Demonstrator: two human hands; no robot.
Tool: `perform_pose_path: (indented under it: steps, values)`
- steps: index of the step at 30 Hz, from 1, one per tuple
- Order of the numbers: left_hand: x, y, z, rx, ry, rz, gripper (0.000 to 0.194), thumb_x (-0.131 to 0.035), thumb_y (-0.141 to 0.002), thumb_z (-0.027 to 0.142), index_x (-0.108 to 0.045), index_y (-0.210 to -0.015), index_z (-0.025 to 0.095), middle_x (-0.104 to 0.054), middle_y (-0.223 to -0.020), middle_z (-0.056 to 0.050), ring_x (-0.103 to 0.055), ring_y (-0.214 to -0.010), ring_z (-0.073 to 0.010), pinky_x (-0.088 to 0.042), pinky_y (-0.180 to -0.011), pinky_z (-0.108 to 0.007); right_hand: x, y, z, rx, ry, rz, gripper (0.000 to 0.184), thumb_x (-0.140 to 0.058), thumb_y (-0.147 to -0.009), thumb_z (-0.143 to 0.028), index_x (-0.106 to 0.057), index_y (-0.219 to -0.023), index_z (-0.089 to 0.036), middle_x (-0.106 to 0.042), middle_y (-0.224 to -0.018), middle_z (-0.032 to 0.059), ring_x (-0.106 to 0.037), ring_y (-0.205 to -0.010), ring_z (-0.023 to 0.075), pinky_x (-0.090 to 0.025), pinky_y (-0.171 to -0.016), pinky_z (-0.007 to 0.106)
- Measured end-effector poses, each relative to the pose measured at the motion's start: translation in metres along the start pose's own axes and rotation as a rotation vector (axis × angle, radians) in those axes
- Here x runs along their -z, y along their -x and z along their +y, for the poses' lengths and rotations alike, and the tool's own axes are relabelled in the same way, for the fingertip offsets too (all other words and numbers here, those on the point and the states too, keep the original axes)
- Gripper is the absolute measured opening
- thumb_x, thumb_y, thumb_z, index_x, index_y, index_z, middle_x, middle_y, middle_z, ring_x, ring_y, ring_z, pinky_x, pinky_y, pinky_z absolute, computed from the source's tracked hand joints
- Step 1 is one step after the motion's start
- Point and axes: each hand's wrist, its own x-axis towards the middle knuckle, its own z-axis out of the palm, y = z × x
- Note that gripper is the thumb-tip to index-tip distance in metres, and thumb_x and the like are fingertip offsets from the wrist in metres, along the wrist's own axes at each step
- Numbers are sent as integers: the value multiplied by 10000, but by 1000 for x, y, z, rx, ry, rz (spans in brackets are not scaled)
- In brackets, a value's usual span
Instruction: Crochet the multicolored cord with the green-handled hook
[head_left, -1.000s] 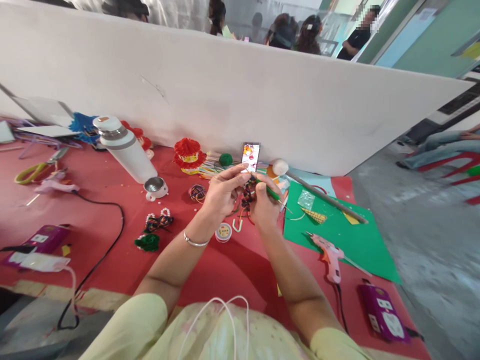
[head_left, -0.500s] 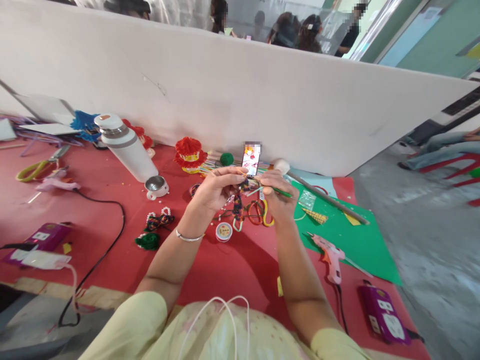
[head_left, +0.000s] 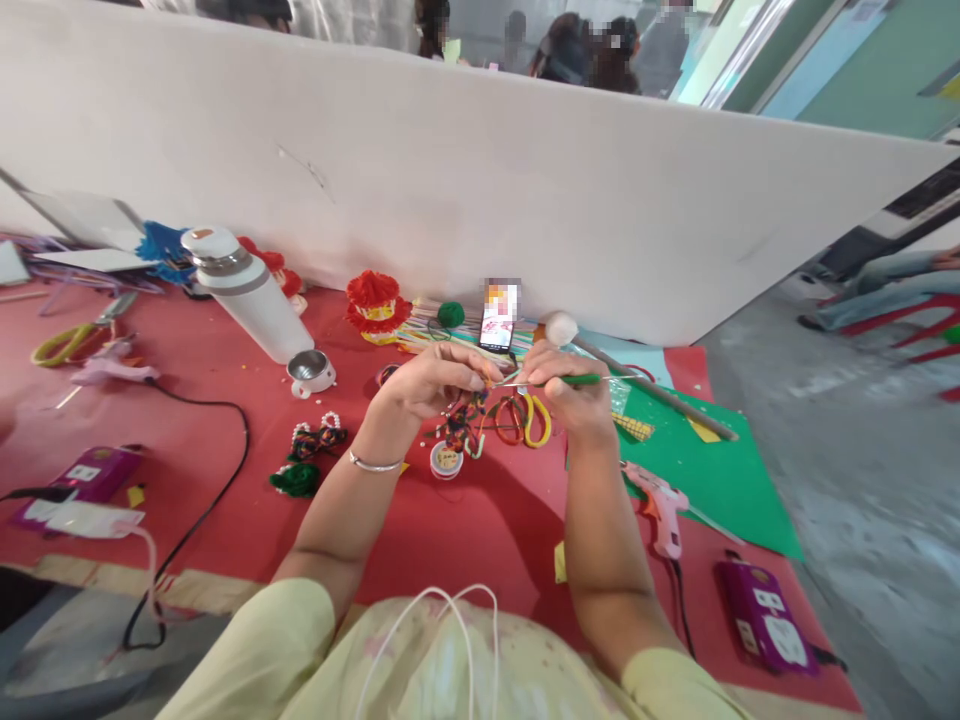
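My left hand [head_left: 435,382] is closed, with the fingertips pinching a dark multicoloured piece of crocheted yarn [head_left: 466,412] that dangles below them. In my right hand [head_left: 574,390] is a crochet hook with a green handle [head_left: 582,379]; its thin metal shaft points left to the yarn at my left fingertips. Whether the tip sits in a loop is too small to tell. Just below lie scissors with yellow handles [head_left: 538,428] and a small round spool [head_left: 447,460]. A lit phone [head_left: 498,320] stands upright behind my hands.
A white bottle [head_left: 251,300] and a steel cup [head_left: 310,372] stand to the left, above dark yarn bundles [head_left: 295,480]. To the right are a pink glue gun [head_left: 660,510], a green sheet [head_left: 727,500] and a purple power box [head_left: 766,615]. A white partition [head_left: 450,160] runs behind.
Both hands have dropped slightly. The right hand has moved a little to the right, and the hook's shaft now shows between the hands. The yarn piece hangs further left.
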Motion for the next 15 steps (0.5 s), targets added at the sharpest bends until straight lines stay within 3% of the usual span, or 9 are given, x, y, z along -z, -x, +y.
perform_pose_path:
  steps: [2,4,6,9,12,15]
  values:
    - [-7,-1,-3,-27,9,-4,175,-909,-548,209,-881,-720,202,-762,-654,-45,-594,-512,-108,-448,-458,-244,-9,2,11,-50,-159,40,215,-813,-897,-550,-862,-856,-344,-827,-756,9,-733,-733,200,-599,-748,399]
    - [-13,-2,-7,-100,21,77,185,-949,-569,241,-884,-742,222,-778,-691,-46,-628,-552,-127,-501,-504,-271,-20,4,22,-88,-249,135,267,-811,-874,-615,-845,-833,-353,-801,-718,-12,-735,-724,189,-617,-730,374]
    - [-18,-4,-11,-226,9,243,195,-968,-604,266,-889,-780,244,-797,-730,-39,-645,-573,-131,-538,-543,-284,-32,5,29,-83,-166,258,242,-803,-887,-607,-845,-908,-369,-837,-859,-14,-777,-852,191,-647,-815,380]
    - [-21,-8,-17,-379,-57,434,225,-966,-624,268,-895,-835,235,-819,-774,-38,-662,-600,-124,-555,-570,-270,-43,5,30,1,124,297,163,-811,-915,-501,-854,-1028,-391,-853,-1110,-6,-782,-1083,217,-636,-1016,450]
    - [-21,-11,-20,-390,-102,428,258,-958,-627,271,-899,-871,213,-824,-775,-41,-676,-605,-128,-566,-580,-265,-46,4,27,107,233,336,161,-806,-933,-409,-847,-1087,-426,-849,-1177,-22,-774,-1129,223,-616,-1067,486]
    - [-19,-9,-19,-407,-231,433,251,-936,-681,271,-904,-923,210,-857,-894,-69,-750,-733,-181,-623,-674,-309,-45,4,24,85,216,408,137,-792,-947,-381,-850,-1067,-414,-861,-1114,-20,-785,-1089,224,-607,-1085,497]
